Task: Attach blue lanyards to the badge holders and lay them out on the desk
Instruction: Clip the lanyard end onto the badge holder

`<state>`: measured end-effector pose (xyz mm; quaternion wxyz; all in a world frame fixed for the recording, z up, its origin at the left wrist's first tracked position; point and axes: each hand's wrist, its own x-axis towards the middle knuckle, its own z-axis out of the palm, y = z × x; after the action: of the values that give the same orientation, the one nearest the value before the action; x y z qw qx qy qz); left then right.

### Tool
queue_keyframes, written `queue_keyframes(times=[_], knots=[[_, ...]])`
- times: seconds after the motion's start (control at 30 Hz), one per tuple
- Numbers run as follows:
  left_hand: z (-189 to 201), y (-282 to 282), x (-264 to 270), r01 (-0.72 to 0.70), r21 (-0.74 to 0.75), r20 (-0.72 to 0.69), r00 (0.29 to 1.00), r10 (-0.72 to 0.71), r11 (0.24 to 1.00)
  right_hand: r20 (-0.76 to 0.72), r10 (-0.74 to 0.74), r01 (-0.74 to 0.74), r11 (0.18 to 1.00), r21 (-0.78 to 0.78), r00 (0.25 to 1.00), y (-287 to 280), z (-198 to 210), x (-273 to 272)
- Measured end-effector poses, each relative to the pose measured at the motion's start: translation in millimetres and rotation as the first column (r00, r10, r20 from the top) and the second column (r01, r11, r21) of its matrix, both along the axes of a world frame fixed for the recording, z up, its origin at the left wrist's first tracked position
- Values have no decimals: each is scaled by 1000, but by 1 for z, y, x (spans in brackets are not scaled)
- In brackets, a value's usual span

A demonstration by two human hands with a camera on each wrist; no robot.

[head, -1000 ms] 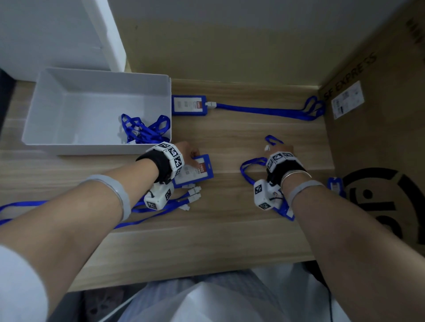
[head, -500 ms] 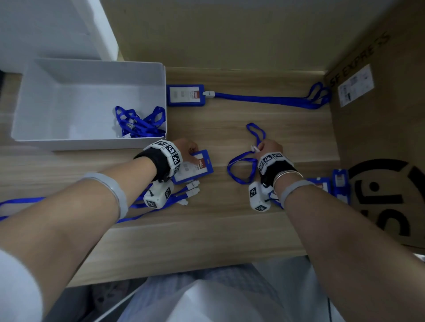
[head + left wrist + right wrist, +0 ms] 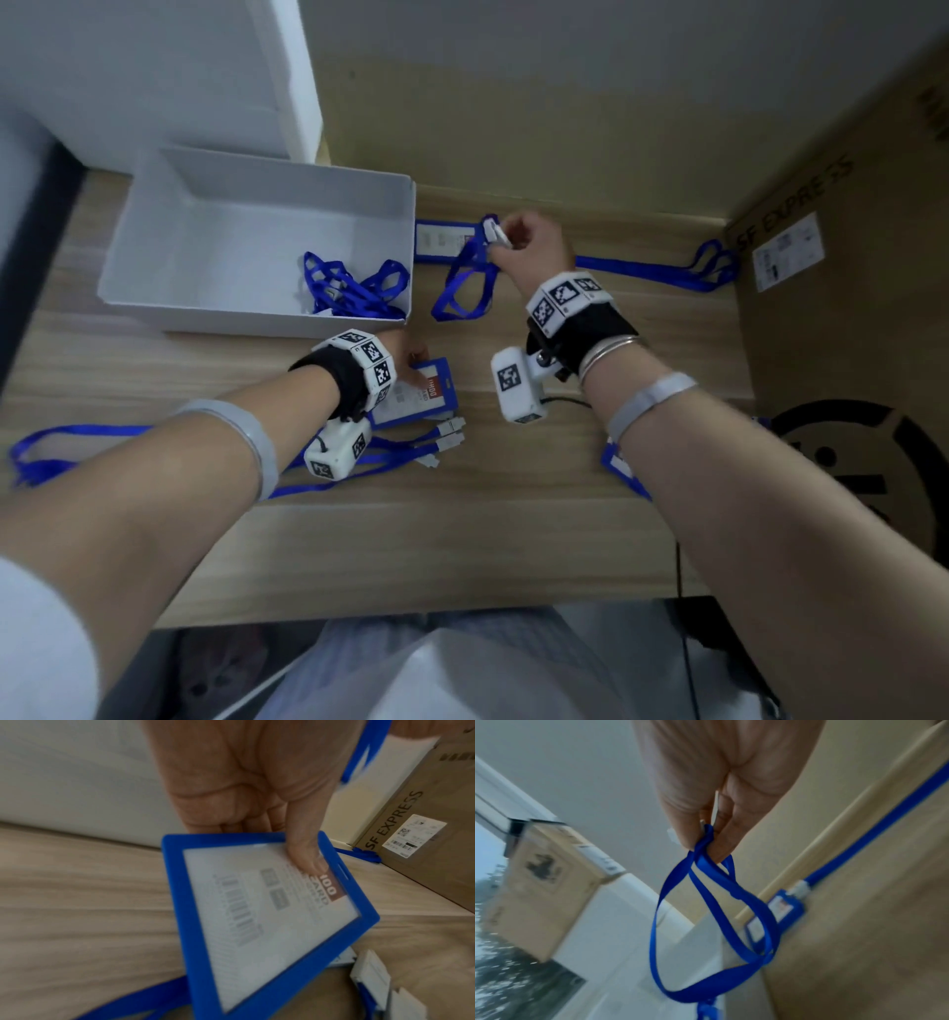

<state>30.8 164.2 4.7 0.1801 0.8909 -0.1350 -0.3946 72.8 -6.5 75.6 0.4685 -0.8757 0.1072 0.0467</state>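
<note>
My left hand (image 3: 411, 360) grips a blue badge holder (image 3: 418, 393) by its top edge, thumb (image 3: 307, 850) on the clear window, just above the desk (image 3: 462, 539). My right hand (image 3: 518, 241) is raised over the back of the desk and pinches a blue lanyard (image 3: 464, 280) near its white clip (image 3: 497, 232); the strap's loops (image 3: 706, 923) hang below the fingers. A finished badge holder (image 3: 444, 241) with its lanyard (image 3: 652, 270) lies flat along the back edge. Loose lanyards with white clips (image 3: 447, 434) lie under my left wrist.
A white tray (image 3: 154, 246) at the back left holds a tangle of blue lanyards (image 3: 354, 288). A large SF Express cardboard box (image 3: 847, 308) walls off the right side. More badge holders (image 3: 621, 467) lie partly hidden under my right forearm.
My right hand rose from the desk middle toward the back, lifting the lanyard by its clip end. The left hand stayed on the badge holder.
</note>
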Motion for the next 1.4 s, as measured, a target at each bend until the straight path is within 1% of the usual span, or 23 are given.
queue_keyframes(times=[0.07,0.13,0.23,0.3,0.4,0.53,0.67,0.77,0.83,0.9,0.97,1.07,1.17,1.23,1.3,1.4], knots=[[1,8,-2,6,29,0,1000,-6,1000,67,28,-30,999,38,997,22,18,11],[2,17,-4,-14,38,-2,1000,14,999,113,64,-68,997,29,991,44,32,20],[2,31,-7,-26,51,-14,1000,27,998,152,108,-113,993,22,982,75,41,30],[2,41,-8,-34,58,-21,999,35,998,126,153,-153,988,-7,980,93,36,34],[-4,57,-11,-68,39,-27,997,69,997,66,221,-216,974,-73,973,113,18,33],[-8,78,-17,-78,46,15,997,78,996,-60,302,-307,914,-264,951,123,-14,24],[-14,89,-19,-89,8,-31,996,89,996,-162,316,-352,881,-317,935,127,-36,16],[-16,94,-20,-107,-14,-35,994,107,994,-244,331,-404,832,-381,912,127,-43,15],[-15,94,-20,-111,-18,-44,993,110,994,-284,334,-427,815,-392,899,126,-44,15],[-13,93,-18,-101,-22,-49,994,100,995,-277,327,-419,813,-404,903,124,-41,16],[-9,90,-16,-88,-34,-59,995,86,995,-235,311,-385,820,-424,921,121,-36,17],[-3,83,-15,-71,-50,-51,996,68,996,-192,261,-318,861,-397,946,110,-27,16],[0,75,-16,-76,-88,-19,997,75,993,-198,198,-264,879,-398,960,92,-23,10],[2,68,-16,-78,-107,-2,997,78,991,-225,175,-255,878,-405,959,77,-24,3],[2,60,-17,-64,-92,11,998,65,994,-277,173,-273,884,-380,945,61,-31,-9],[-1,51,-19,-62,-50,21,998,63,997,-381,223,-354,880,-318,897,43,-48,-31]])
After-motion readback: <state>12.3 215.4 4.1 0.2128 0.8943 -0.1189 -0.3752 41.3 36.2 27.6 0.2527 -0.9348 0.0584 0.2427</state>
